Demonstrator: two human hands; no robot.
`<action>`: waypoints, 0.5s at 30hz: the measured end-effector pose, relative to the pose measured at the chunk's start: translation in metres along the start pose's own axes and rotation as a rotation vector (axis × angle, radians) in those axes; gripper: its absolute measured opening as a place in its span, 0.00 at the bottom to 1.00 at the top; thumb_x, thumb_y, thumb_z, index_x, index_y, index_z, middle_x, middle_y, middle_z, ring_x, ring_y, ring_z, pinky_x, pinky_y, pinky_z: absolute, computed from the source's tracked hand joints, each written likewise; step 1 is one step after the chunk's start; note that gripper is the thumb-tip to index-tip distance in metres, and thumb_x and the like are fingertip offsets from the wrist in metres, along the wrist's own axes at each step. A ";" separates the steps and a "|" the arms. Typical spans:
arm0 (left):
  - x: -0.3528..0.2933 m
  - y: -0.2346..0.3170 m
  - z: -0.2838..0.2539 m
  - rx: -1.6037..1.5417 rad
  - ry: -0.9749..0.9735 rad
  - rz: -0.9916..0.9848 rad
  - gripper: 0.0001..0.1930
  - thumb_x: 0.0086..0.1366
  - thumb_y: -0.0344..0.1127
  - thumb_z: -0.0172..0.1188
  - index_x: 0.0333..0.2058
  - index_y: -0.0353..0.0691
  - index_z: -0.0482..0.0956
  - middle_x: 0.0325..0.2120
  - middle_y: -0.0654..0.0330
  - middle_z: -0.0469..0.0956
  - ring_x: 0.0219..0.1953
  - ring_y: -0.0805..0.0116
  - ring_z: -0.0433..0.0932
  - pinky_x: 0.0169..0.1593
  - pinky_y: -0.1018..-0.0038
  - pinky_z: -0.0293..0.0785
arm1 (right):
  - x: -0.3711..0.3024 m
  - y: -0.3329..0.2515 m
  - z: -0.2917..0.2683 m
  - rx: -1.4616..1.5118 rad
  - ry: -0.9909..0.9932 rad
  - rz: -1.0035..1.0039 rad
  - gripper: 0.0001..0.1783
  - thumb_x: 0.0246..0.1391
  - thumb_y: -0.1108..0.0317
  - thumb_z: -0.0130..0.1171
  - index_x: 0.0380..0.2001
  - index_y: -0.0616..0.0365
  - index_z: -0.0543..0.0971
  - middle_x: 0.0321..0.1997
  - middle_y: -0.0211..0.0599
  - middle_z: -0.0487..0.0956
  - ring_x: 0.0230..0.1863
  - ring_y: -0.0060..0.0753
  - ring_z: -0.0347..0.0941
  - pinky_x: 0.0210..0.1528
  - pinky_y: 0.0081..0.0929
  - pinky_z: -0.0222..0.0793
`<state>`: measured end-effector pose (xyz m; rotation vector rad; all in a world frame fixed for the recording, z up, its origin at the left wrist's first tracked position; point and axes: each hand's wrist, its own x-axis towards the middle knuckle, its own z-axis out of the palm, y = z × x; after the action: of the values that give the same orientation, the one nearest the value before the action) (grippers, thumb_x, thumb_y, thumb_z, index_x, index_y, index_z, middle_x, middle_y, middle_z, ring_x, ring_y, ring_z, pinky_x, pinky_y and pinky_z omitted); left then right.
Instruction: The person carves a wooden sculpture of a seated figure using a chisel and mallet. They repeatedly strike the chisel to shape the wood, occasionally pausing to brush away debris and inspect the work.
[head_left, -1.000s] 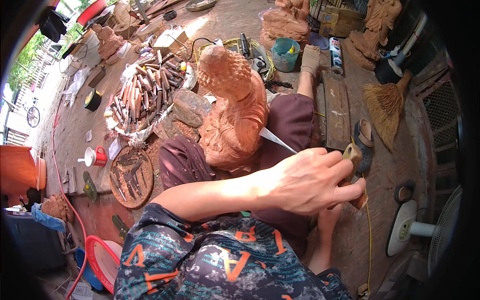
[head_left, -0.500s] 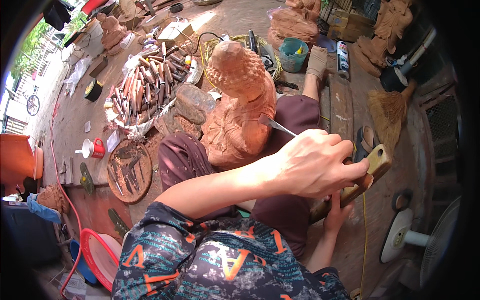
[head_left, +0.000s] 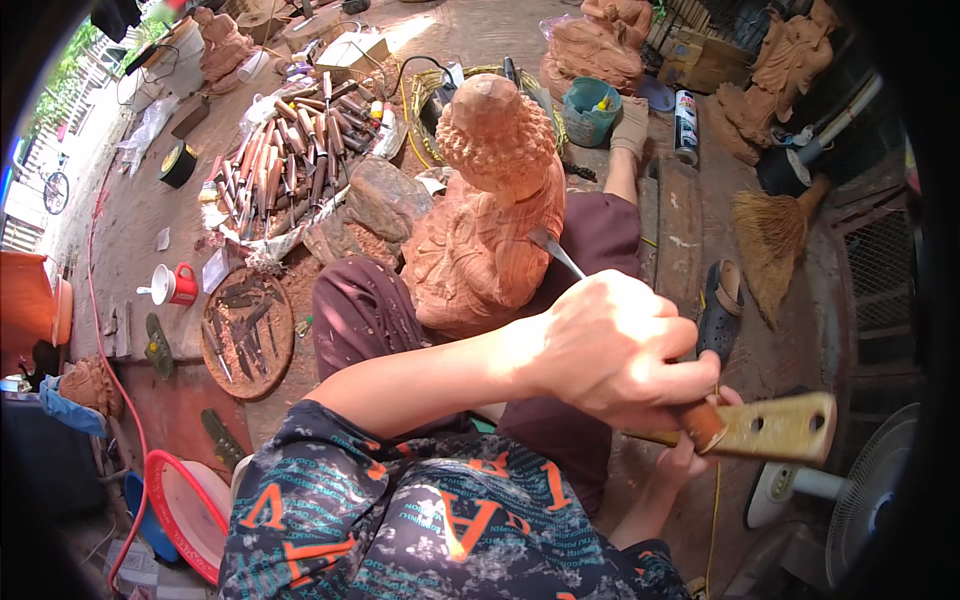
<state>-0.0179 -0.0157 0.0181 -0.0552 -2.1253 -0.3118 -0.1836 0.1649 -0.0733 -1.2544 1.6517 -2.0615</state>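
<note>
A reddish wooden statue (head_left: 480, 250) stands between my legs, its rounded head and beaded band carved, its lower part cut in folds. Reaching across from the left, my left hand (head_left: 630, 345) is closed round a chisel (head_left: 568, 257). The blade tip meets the statue's right side, and the wooden handle's butt points toward the lower right. Below it, my right hand (head_left: 682, 462), partly hidden by the left, grips a flat yellowish bar (head_left: 775, 428) with holes near its end. The bar lies close beside the handle butt; whether they touch I cannot tell.
Many wooden-handled chisels (head_left: 285, 165) are heaped at upper left. A round board (head_left: 285, 350) holds dark blades. A red-and-white mug (head_left: 180, 286), a teal bucket (head_left: 590, 118), a spray can (head_left: 686, 135), a broom (head_left: 770, 235) and a fan (head_left: 875, 500) stand around me.
The yellowish bar has swung from an upward slant to nearly level, its far end lower and farther right. My left hand keeps the chisel against the statue. The whole view has shifted slightly.
</note>
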 end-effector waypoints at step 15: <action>-0.016 -0.003 -0.008 -0.110 -0.008 0.122 0.22 0.40 0.54 0.65 0.28 0.45 0.74 0.17 0.69 0.64 0.17 0.71 0.70 0.17 0.72 0.64 | -0.012 -0.024 0.024 -0.585 -0.058 -0.447 0.17 0.55 0.81 0.55 0.44 0.58 0.63 0.30 0.36 0.68 0.26 0.31 0.65 0.30 0.31 0.63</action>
<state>-0.0031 -0.0192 0.0079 -0.2492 -2.1007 -0.3559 -0.1512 0.1638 -0.0571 -2.0013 2.1992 -1.7675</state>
